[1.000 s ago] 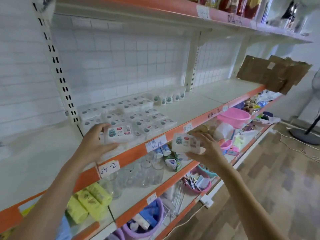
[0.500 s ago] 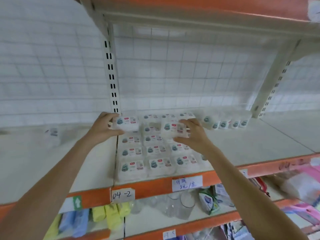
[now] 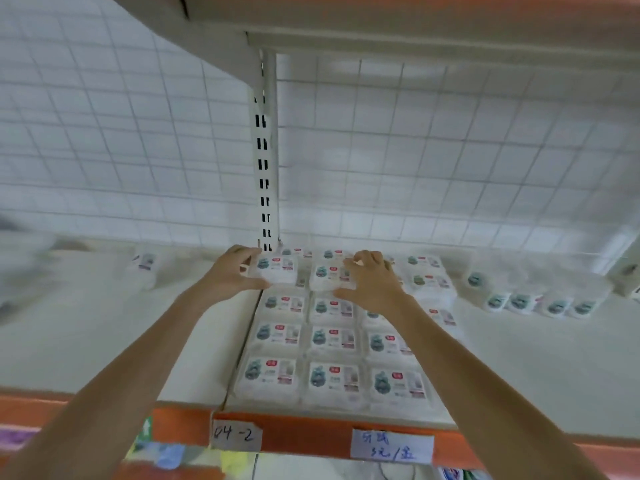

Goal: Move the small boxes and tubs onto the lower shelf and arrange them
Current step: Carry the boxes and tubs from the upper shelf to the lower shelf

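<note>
On the orange shelf edge (image 3: 311,434) below my arms, a taped paper tag (image 3: 236,435) reads "04-2"; the handwritten label (image 3: 392,449) beside it and the box prints stay illegible.

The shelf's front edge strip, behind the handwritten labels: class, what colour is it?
Orange. The front edge strip shows best in the head view, running below the small boxes.

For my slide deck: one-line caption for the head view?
Left hand and right hand each set a small box on the back row of the white shelf.
</note>
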Tool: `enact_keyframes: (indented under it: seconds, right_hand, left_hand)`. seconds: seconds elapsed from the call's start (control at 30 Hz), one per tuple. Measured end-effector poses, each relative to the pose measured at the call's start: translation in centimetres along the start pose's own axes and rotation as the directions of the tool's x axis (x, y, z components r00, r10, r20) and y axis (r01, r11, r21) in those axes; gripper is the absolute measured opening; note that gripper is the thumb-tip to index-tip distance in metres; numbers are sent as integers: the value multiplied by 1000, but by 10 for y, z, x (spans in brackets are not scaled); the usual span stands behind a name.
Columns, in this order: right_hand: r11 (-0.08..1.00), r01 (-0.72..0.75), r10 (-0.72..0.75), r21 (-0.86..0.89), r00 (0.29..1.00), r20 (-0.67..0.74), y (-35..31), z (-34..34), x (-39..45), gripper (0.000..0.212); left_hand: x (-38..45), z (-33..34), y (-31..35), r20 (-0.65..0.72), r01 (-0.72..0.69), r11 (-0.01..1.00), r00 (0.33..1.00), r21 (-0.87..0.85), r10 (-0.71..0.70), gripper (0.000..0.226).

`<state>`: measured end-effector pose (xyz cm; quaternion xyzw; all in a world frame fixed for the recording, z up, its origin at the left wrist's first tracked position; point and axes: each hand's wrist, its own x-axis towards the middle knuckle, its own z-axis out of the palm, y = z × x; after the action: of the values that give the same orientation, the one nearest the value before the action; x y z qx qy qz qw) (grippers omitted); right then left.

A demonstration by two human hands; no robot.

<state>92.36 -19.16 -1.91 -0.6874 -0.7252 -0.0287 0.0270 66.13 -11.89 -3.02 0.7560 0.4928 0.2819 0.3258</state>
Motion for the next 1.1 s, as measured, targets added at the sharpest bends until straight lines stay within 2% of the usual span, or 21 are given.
enact_keyframes:
  seconds: [0.17, 0.3, 0.4, 0.6, 0.83, 0.97, 1.03, 1.1]
  right_hand:
    - [993, 23, -18, 113, 999, -45, 9, 5, -4, 67]
    - [974, 92, -72, 208, 992, -101, 13, 12, -9, 54]
    - [975, 102, -68, 200, 983, -169, 12, 17, -9, 47]
    - [984, 81, -51, 156, 980, -190, 10, 21, -8, 44]
    - [997, 7, 4, 77, 990, -142, 1, 14, -11, 44]
    - [998, -26, 31, 50, 995, -100, -8, 6, -21, 50]
    - [998, -24, 31, 64, 992, -120, -11, -1, -32, 56]
    - [997, -32, 44, 66, 982, -186, -12, -11, -50, 52]
  left_hand:
    - [4, 21, 5, 28, -6, 999, 1000, -32, 6, 68]
    - [-1, 37, 4, -46, 32, 991, 998, -132, -39, 63]
    - [-2, 44, 0, -88, 54, 975, 993, -217, -74, 57]
    - [-3, 44, 3, -83, 68, 970, 993, -235, -90, 54]
    - [-3, 45, 3, -73, 27, 991, 997, -135, -37, 54]
    - [-5, 39, 8, -6, 27, 999, 1000, -41, -27, 68]
    - [-12, 33, 13, -1, 29, 999, 1000, -34, -29, 82]
    - [-27, 23, 19, -38, -15, 999, 999, 41, 16, 77]
